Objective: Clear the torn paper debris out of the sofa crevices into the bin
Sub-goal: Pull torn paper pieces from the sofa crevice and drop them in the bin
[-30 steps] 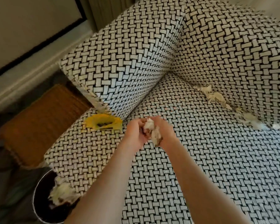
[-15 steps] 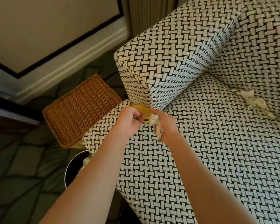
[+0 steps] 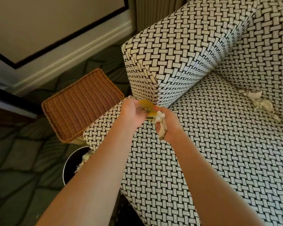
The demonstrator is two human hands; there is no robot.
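Observation:
My right hand [image 3: 167, 124] grips a wad of torn white paper [image 3: 160, 126] over the front left corner of the black-and-white woven sofa seat [image 3: 219, 144]. My left hand [image 3: 132, 112] sits right beside it with fingers curled; whether it holds anything I cannot tell. A yellow object [image 3: 148, 107] lies on the seat behind both hands, partly hidden. More torn paper debris [image 3: 260, 103] lies in the crevice between seat and backrest at the right. The dark round bin [image 3: 70, 167] stands on the floor below the seat's corner, with paper scraps [image 3: 85, 159] in it, half hidden by my left forearm.
A wicker basket [image 3: 83, 105] stands on the patterned carpet left of the sofa, just behind the bin. The sofa's armrest [image 3: 178, 51] rises behind my hands. A wall with a pale skirting board runs across the upper left.
The view has swung left and down, so bin, basket and floor show more. Both hands have moved toward the seat's front left corner, now covering the yellow object.

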